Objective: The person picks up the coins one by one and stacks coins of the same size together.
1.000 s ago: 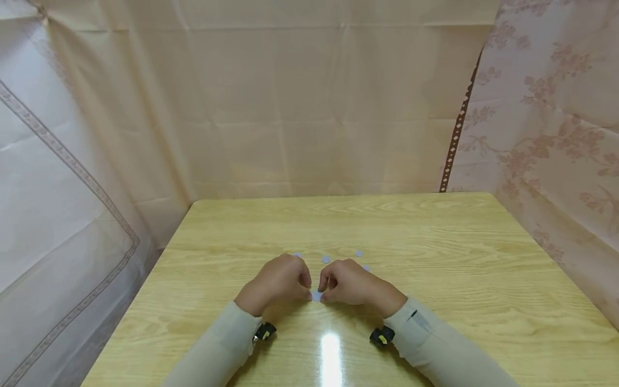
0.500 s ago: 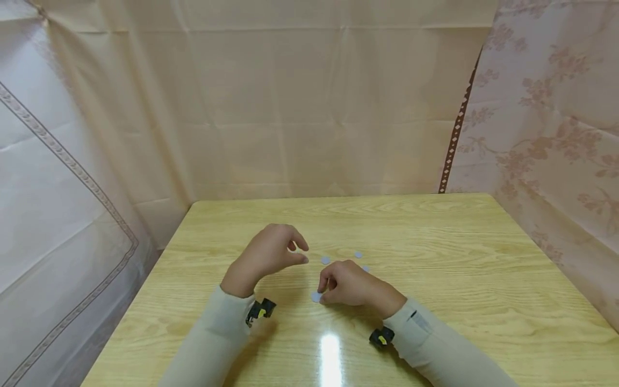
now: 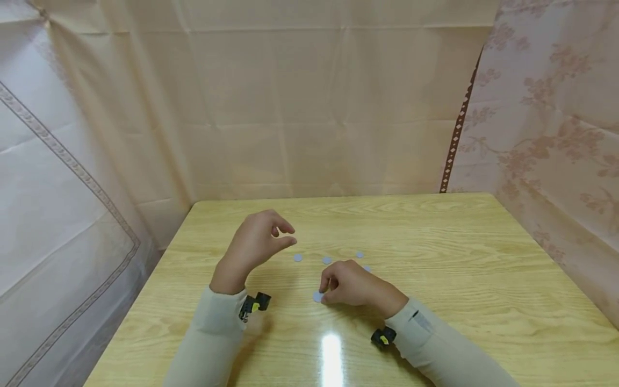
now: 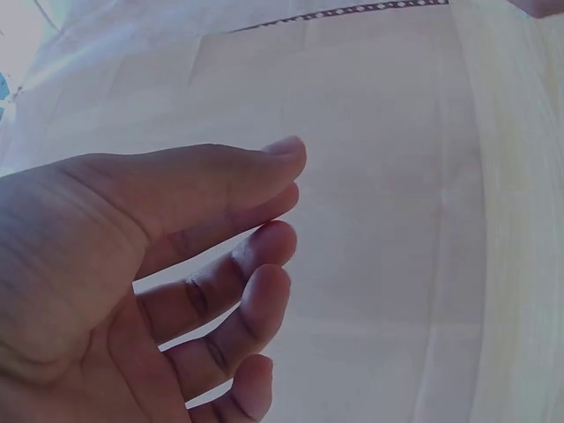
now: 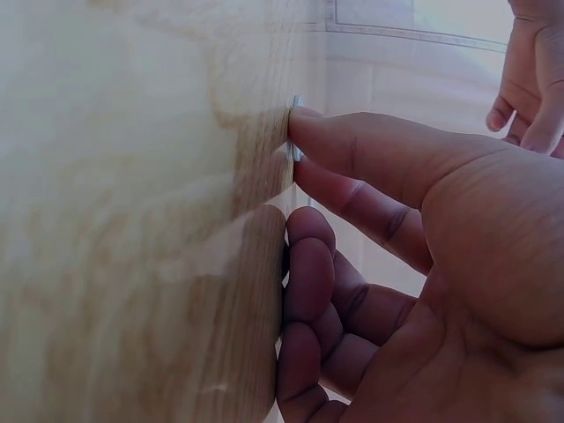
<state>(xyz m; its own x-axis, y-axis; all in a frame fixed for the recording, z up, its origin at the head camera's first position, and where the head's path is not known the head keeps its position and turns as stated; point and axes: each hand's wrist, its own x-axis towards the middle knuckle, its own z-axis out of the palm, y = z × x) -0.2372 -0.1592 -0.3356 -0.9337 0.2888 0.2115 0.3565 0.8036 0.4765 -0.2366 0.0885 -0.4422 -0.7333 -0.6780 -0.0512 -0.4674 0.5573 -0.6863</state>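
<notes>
My right hand rests low on the table and pinches the edge of a pale bluish disc with thumb and index finger. In the right wrist view this thin disc shows edge-on against the tabletop, by the thumb tip. Raised above the table to the left, my left hand has loosely bent fingers with nothing between them. Its thumb and fingertips are plain in the left wrist view. Beyond the hands lie more discs, a left one and a middle one among them.
At the right are a far disc and another disc partly behind the right hand. The wooden table ends at a beige cloth. Floral cloth hangs along the right side.
My left hand has left the near disc, moving up, away and to the left, which uncovers the far-left disc. The right hand stays at the near disc.
</notes>
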